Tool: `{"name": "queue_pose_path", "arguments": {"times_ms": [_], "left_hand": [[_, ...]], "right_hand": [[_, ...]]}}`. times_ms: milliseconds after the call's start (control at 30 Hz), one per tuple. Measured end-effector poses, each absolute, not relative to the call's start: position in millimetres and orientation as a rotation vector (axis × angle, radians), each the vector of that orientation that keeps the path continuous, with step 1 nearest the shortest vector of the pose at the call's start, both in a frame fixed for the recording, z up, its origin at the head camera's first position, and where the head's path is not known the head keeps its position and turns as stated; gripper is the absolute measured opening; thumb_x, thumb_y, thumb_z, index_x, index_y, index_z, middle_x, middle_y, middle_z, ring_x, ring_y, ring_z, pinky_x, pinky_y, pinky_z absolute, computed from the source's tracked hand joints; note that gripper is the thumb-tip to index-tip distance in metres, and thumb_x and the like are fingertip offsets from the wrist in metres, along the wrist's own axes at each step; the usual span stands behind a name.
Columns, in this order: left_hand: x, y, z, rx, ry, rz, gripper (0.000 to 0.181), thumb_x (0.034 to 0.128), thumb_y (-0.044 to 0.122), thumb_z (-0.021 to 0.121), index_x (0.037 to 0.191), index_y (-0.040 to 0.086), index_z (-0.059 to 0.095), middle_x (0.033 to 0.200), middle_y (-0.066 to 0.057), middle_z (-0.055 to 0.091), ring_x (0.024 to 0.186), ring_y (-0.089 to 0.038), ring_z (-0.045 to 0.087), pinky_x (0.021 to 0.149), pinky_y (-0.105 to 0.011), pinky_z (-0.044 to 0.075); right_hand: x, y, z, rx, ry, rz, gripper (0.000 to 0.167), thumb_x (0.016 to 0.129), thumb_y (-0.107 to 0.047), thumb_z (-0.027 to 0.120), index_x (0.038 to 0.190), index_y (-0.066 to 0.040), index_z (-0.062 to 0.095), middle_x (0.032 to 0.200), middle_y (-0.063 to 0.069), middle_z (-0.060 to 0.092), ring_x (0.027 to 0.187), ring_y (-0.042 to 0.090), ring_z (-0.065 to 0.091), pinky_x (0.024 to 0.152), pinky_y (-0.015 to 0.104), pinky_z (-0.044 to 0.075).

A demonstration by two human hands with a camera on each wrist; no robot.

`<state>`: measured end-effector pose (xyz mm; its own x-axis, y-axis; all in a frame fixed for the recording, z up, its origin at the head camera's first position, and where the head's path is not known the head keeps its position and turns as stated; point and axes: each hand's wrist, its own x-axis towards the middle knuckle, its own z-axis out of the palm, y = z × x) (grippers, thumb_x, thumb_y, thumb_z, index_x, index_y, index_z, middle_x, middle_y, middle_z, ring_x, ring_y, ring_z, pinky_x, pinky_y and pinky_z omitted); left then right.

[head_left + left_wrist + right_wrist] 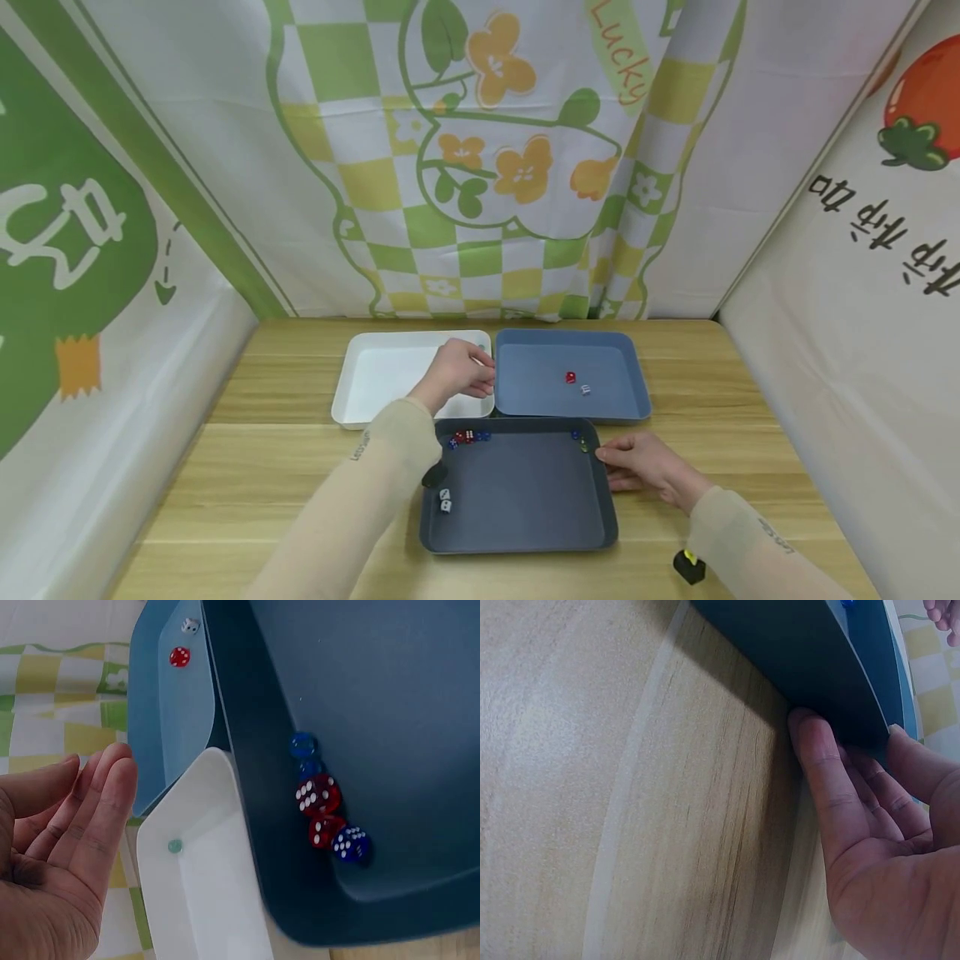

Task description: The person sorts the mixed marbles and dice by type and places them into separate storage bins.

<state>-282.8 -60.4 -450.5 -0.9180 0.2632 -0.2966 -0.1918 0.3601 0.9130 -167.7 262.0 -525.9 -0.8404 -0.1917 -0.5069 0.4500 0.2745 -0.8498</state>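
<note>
My left hand (459, 367) hovers over the right side of the white tray (386, 367), thumb apart from fairly straight fingers, nothing between them. A small green die (175, 846) lies in that tray. My right hand (647, 467) grips the right wall of the dark grey tray (525, 500), thumb at the rim and fingers against the outside. Red dice (318, 795) and blue dice (351, 844) cluster in its far left corner. Two white dice (446, 500) lie along its left side. Near the far right corner are a blue die (575, 434) and a green die (584, 447).
Behind the dark tray, right of the white one, stands a blue tray (540, 367) with a red die (571, 377) and a whitish die (586, 390). All three trays stand close together on a wooden table (712, 392). Patterned curtains (480, 208) hang behind it.
</note>
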Motion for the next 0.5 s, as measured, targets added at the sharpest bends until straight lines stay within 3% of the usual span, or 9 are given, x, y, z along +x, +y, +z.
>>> {"name": "queue_pose_path", "arguments": {"times_ms": [333, 500], "left_hand": [[-268.7, -39.6, -460.1, 0.132, 2.215, 1.531, 0.022, 0.092, -0.002, 0.068, 0.113, -0.007, 0.071, 0.087, -0.02, 0.075, 0.075, -0.029, 0.076, 0.074, -0.042, 0.066], [-262.1, -30.1, -462.7, 0.147, 2.163, 1.547, 0.025, 0.0928, -0.003, 0.067, 0.117, -0.01, 0.068, 0.092, -0.025, 0.074, 0.076, -0.03, 0.076, 0.072, -0.04, 0.066]], "right_hand": [[-167.9, 262.3, -526.2, 0.239, 2.042, -1.588, 0.036, 0.101, -0.016, 0.067, 0.123, 0.013, 0.066, 0.096, 0.012, 0.075, 0.085, 0.021, 0.074, 0.078, 0.039, 0.065], [-167.8, 262.2, -525.8, 0.239, 2.038, -1.597, 0.036, 0.1, -0.016, 0.067, 0.122, 0.013, 0.066, 0.096, 0.012, 0.075, 0.084, 0.021, 0.074, 0.077, 0.039, 0.066]]}}
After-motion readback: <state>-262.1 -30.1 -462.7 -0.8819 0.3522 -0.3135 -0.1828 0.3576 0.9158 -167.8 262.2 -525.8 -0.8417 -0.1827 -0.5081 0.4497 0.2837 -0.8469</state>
